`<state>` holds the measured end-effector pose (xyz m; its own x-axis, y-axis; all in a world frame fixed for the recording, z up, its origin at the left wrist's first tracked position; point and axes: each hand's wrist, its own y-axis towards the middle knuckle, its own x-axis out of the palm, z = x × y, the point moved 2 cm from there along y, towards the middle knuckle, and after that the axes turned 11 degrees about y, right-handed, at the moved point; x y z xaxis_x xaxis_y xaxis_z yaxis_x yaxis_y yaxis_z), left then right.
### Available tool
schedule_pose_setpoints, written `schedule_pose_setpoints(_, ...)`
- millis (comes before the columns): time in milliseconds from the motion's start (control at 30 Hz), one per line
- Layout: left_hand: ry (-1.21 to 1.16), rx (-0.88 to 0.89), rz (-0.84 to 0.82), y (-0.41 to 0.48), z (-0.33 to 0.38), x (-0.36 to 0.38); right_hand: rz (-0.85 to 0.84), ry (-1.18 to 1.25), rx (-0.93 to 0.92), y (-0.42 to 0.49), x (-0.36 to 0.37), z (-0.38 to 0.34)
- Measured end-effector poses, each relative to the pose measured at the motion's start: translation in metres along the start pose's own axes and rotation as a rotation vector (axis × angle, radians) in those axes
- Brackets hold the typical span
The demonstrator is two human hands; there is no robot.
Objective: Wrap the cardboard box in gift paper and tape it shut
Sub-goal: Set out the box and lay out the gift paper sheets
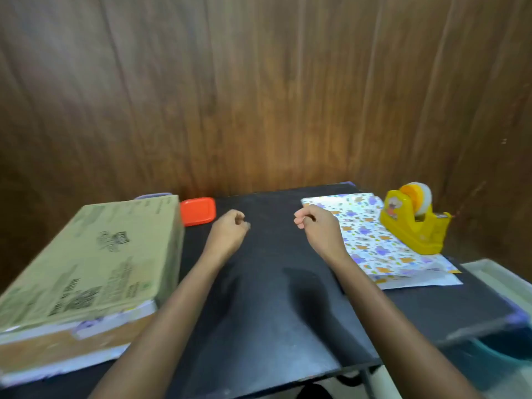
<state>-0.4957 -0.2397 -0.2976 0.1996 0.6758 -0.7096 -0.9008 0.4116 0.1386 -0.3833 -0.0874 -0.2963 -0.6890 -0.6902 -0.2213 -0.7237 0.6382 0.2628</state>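
Note:
A flat cardboard box (95, 254) with printed labels lies on the left of the black table (259, 298), its near end showing white and brown edges. A sheet of white gift paper (371, 240) with purple and orange figures lies on the right. A yellow tape dispenser (414, 223) with a roll of tape stands on the paper's far right corner. My left hand (230, 230) hovers over the table middle with fingers curled, holding nothing. My right hand (316, 226) is also curled and empty, over the gift paper's left edge.
An orange-red lid (198, 211) lies at the table's back, beside the box. A wood-panelled wall (259, 96) rises right behind the table. A pale container (501, 283) sits off the table's right edge, lower down.

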Motion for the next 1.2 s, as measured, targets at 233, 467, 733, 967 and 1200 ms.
schedule_pose_setpoints(233, -0.566, -0.392, -0.507, 0.009, 0.068, 0.135, 0.508, -0.746, -0.144, 0.031, -0.126, 0.042)
schedule_pose_setpoints(467, -0.659, -0.385, -0.361, 0.027, 0.107, 0.204, 0.641, -0.261, 0.445, 0.049, -0.212, 0.103)
schedule_pose_setpoints(733, -0.726, -0.341, -0.243, 0.014, 0.087, 0.175, 0.581, -0.220, 0.426, 0.048, -0.226, 0.123)
schedule_pose_setpoints(967, -0.560, -0.465, -0.133, 0.029, 0.007, 0.104, 0.552, -0.302, 0.411, 0.030, -0.236, 0.124)
schedule_pose_setpoints(1200, -0.098, -0.316, -0.164, 0.025, 0.009, 0.103, 0.536, -0.240, 0.432, 0.022, -0.227, 0.124)
